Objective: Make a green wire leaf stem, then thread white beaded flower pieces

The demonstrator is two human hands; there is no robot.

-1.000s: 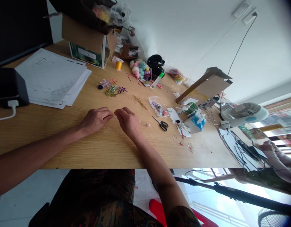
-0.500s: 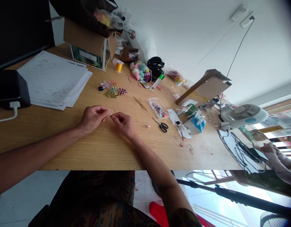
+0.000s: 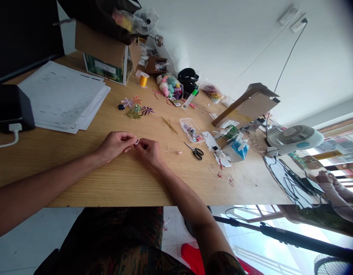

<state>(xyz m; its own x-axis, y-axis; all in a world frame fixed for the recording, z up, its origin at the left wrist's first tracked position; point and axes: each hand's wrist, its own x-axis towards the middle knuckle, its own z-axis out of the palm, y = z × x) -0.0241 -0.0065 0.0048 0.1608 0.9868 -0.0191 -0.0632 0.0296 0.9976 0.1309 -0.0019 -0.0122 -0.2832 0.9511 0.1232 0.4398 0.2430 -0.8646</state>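
Observation:
My left hand [image 3: 115, 144] and my right hand [image 3: 149, 151] meet over the wooden table [image 3: 78, 164], fingertips pinched together on a small pale piece of thin wire [image 3: 137, 141]. A fine wire strand with a small pink bead [image 3: 179, 152] trails to the right of my right hand. Small beaded wire flowers [image 3: 134, 108] lie beyond my hands. Black-handled scissors [image 3: 196, 151] rest to the right, near a clear box of beads [image 3: 191, 130].
A stack of white papers [image 3: 61, 97] and a black device [image 3: 8, 109] lie left. Cardboard boxes [image 3: 106, 51], a yellow spool [image 3: 143, 79], yarn balls [image 3: 170, 84], a tissue pack [image 3: 238, 149], a fan [image 3: 295, 137] and cables crowd the back and right. Another person's hand [image 3: 325, 177] shows far right.
Both hands drew closer together and shifted slightly; the fingertips now touch around the small wire piece, where half a second ago a short gap showed between them.

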